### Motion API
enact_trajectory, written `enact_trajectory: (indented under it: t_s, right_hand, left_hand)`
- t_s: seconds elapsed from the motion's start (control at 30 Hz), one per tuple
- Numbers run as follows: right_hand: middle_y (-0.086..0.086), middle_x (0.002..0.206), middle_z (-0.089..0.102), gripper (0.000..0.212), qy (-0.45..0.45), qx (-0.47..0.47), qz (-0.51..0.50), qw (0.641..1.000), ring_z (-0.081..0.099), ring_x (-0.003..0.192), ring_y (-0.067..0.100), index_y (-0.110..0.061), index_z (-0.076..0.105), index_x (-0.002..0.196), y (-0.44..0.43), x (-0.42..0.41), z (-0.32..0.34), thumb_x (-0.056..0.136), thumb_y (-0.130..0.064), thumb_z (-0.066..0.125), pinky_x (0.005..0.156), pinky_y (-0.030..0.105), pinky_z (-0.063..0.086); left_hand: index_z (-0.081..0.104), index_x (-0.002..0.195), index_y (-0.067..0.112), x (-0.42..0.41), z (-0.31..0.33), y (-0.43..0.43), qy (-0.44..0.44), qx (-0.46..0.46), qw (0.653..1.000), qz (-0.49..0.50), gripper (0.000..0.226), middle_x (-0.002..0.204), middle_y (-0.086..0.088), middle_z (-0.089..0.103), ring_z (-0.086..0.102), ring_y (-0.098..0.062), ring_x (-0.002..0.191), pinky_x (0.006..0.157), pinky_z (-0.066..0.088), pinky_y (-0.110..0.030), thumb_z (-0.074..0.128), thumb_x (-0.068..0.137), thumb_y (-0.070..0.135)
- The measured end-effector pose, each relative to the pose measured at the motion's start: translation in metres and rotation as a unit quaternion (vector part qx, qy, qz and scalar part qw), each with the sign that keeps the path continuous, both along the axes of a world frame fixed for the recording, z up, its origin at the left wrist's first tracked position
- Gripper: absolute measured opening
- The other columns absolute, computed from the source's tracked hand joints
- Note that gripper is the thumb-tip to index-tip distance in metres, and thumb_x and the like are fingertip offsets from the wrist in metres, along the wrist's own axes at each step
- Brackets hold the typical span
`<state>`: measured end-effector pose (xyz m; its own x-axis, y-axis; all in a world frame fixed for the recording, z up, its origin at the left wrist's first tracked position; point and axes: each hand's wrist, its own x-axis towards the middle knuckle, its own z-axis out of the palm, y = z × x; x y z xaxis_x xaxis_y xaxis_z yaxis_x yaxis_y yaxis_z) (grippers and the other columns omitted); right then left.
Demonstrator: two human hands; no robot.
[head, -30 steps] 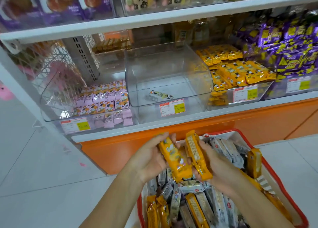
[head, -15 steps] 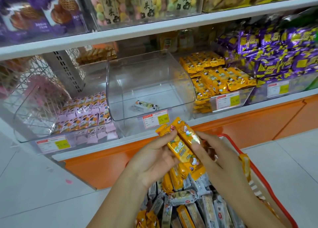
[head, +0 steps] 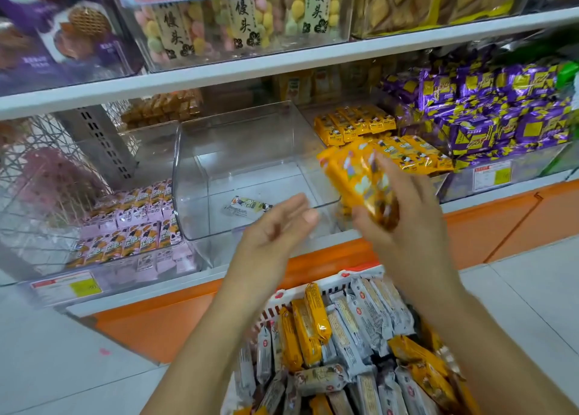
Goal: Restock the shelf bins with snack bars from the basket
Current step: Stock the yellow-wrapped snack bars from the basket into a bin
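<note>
Head view: I judged restocking barely begun, with the basket point(head: 275, 305) heaped with bars.
My right hand point(head: 407, 226) gripped a bunch of orange snack bars point(head: 357, 179), raised near the shelf's stocked orange bars point(head: 354, 123), not yet placed. My left hand point(head: 275, 229) hung released, fingers loose, before the clear middle bin point(head: 238, 145), which held one lone pale bar point(head: 247, 207).

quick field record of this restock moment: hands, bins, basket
left hand: open, empty, in front of the clear plastic middle bin
right hand: grips a bunch of orange-wrapped snack bars, raised before the shelf
middle bin: one pale-wrapped bar on its floor
right bin: rows of stocked orange bars
red-rimmed plastic basket: orange and grey bars inside
</note>
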<state>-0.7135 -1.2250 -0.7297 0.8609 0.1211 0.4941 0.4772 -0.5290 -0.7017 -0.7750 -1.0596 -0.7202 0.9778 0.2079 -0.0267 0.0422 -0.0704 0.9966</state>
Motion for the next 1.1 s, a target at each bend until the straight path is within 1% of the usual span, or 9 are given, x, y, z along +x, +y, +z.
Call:
enact_trajectory:
  t_s: [0.1, 0.27, 0.4, 0.53, 0.63, 0.7, 0.8, 0.97, 1.1]
  right_hand:
    - [0.007, 0.117, 0.048, 0.053, 0.004, -0.089, -0.08, 0.993, 0.046, 0.109, 0.028, -0.026, 0.049, 0.139, 0.01, 0.046, 0.015, 0.087, -0.031, 0.06, 0.088, 0.033, 0.037]
    - [0.019, 0.13, 0.048, 0.051, 0.078, -0.165, -0.093, 0.979, 0.039, 0.122, 0.035, -0.02, 0.043, 0.143, 0.031, 0.076, 0.018, 0.095, -0.034, 0.047, 0.1, 0.043, 0.036]
    - [0.016, 0.138, 0.044, 0.051, 0.078, -0.205, -0.106, 0.97, 0.035, 0.124, 0.037, -0.025, 0.037, 0.147, 0.032, 0.08, 0.008, 0.097, -0.033, 0.044, 0.103, 0.043, 0.03]
    - [0.015, 0.137, 0.048, 0.041, -0.001, -0.208, -0.11, 0.972, 0.036, 0.121, 0.036, -0.021, 0.054, 0.137, 0.039, 0.086, -0.014, 0.098, -0.032, 0.044, 0.098, 0.041, 0.03]
    - [0.014, 0.133, 0.053, 0.05, -0.022, -0.172, -0.102, 0.98, 0.04, 0.124, 0.036, -0.016, 0.06, 0.13, 0.043, 0.086, -0.031, 0.096, -0.036, 0.029, 0.099, 0.047, 0.032]
    - [0.014, 0.138, 0.05, 0.057, -0.043, -0.173, -0.096, 0.979, 0.037, 0.132, 0.035, -0.013, 0.058, 0.131, 0.043, 0.082, -0.043, 0.097, -0.037, 0.02, 0.11, 0.049, 0.022]
    - [0.013, 0.151, 0.036, 0.054, -0.04, -0.156, -0.075, 0.984, 0.019, 0.145, 0.031, -0.013, 0.048, 0.14, 0.041, 0.08, -0.051, 0.101, -0.035, 0.018, 0.117, 0.039, -0.004]
    - [0.01, 0.157, 0.025, 0.057, -0.04, -0.148, -0.056, 0.987, 0.006, 0.149, 0.025, -0.012, 0.041, 0.145, 0.041, 0.086, -0.052, 0.101, -0.038, 0.016, 0.117, 0.033, -0.009]
    - [0.009, 0.158, 0.022, 0.066, -0.057, -0.159, -0.034, 0.985, 0.003, 0.149, 0.024, -0.014, 0.035, 0.148, 0.039, 0.086, -0.053, 0.098, -0.049, 0.01, 0.118, 0.034, -0.008]
  left_hand:
    - [0.041, 0.142, 0.028, 0.006, -0.014, 0.017, 0.017, 0.291, 0.951, 0.105, 0.054, 0.149, 0.01, 0.037, 0.028, -0.004, 0.138, 0.114, 0.021, -0.026, 0.058, 0.091, 0.036]
    - [0.02, 0.15, 0.019, 0.013, -0.031, 0.023, 0.046, 0.459, 0.885, 0.068, 0.065, 0.158, 0.004, 0.016, 0.0, -0.013, 0.147, 0.11, -0.009, -0.02, 0.052, 0.095, 0.033]
    - [0.017, 0.151, 0.018, 0.014, -0.033, 0.024, 0.028, 0.476, 0.878, 0.052, 0.067, 0.158, 0.004, 0.015, -0.002, -0.013, 0.147, 0.106, -0.012, -0.017, 0.051, 0.095, 0.033]
    - [0.016, 0.152, 0.018, 0.014, -0.034, 0.026, 0.031, 0.481, 0.875, 0.044, 0.068, 0.159, 0.004, 0.014, -0.003, -0.012, 0.146, 0.105, -0.013, -0.016, 0.051, 0.095, 0.034]
    - [0.015, 0.151, 0.018, 0.013, -0.033, 0.025, 0.025, 0.476, 0.878, 0.046, 0.068, 0.159, 0.004, 0.014, -0.002, -0.012, 0.146, 0.105, -0.012, -0.015, 0.051, 0.095, 0.033]
    - [0.015, 0.151, 0.018, 0.012, -0.034, 0.026, 0.022, 0.48, 0.876, 0.044, 0.068, 0.159, 0.004, 0.014, -0.001, -0.012, 0.147, 0.106, -0.012, -0.016, 0.05, 0.095, 0.034]
    - [0.015, 0.151, 0.018, 0.012, -0.035, 0.025, 0.02, 0.481, 0.875, 0.039, 0.068, 0.159, 0.003, 0.014, -0.001, -0.012, 0.147, 0.107, -0.011, -0.017, 0.05, 0.095, 0.035]
    - [0.012, 0.152, 0.018, 0.008, -0.038, 0.026, 0.009, 0.48, 0.877, 0.029, 0.07, 0.159, 0.005, 0.009, -0.004, -0.009, 0.146, 0.111, -0.008, -0.019, 0.049, 0.096, 0.036]
    - [0.006, 0.152, 0.021, -0.002, -0.041, 0.027, -0.014, 0.463, 0.886, 0.006, 0.071, 0.158, 0.011, -0.001, -0.014, 0.005, 0.136, 0.109, -0.006, -0.015, 0.048, 0.097, 0.037]
